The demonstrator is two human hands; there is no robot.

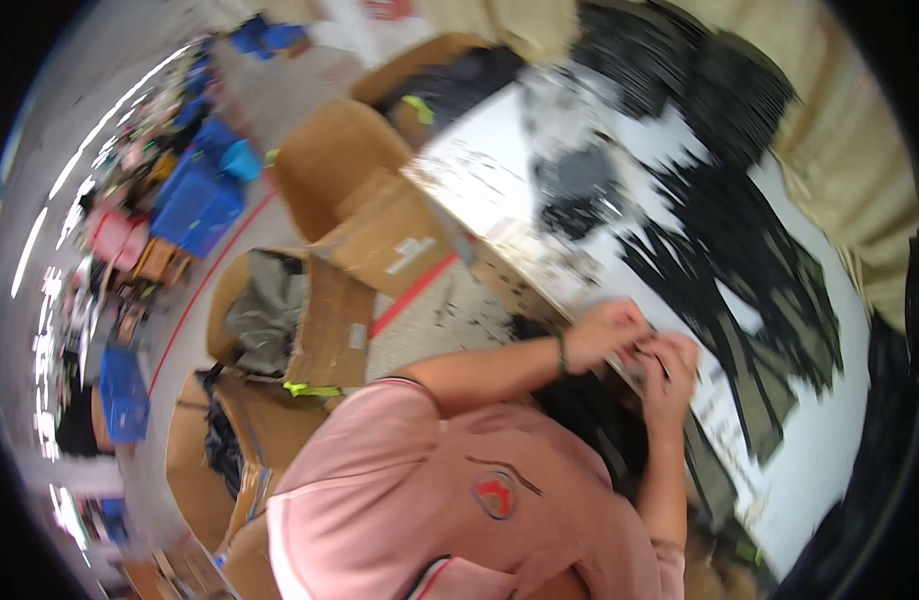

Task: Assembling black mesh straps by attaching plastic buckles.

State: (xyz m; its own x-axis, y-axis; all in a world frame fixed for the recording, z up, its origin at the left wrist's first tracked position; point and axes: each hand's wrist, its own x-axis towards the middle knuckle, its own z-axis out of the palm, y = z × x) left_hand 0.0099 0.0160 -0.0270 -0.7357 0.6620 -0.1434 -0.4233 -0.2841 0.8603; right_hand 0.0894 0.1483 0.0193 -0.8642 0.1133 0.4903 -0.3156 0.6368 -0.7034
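Observation:
Over the near edge of the white table (pixel 779 215), my two hands meet with their fingertips close together. My left hand (pixel 607 333), with a dark band at the wrist, is pinched closed. The fingers of my right hand (pixel 669 372) are bent and closed too. Something small and dark seems to show between the fingertips, too small and blurred to name. Just beyond them lie long dark and olive fabric strips (pixel 754 345) with ragged ends. More dark cloth (pixel 599 415) hangs below my hands, partly hidden by my arms.
A clear plastic bag with dark contents (pixel 576 185) lies farther along the table, near bundles of dark strips (pixel 734 90). Dark scraps (pixel 559 262) litter the tabletop. At left stand open cardboard boxes (pixel 394 235), one holding grey-green cloth (pixel 269 312). Blue bins (pixel 199 190) stand beyond a red floor line.

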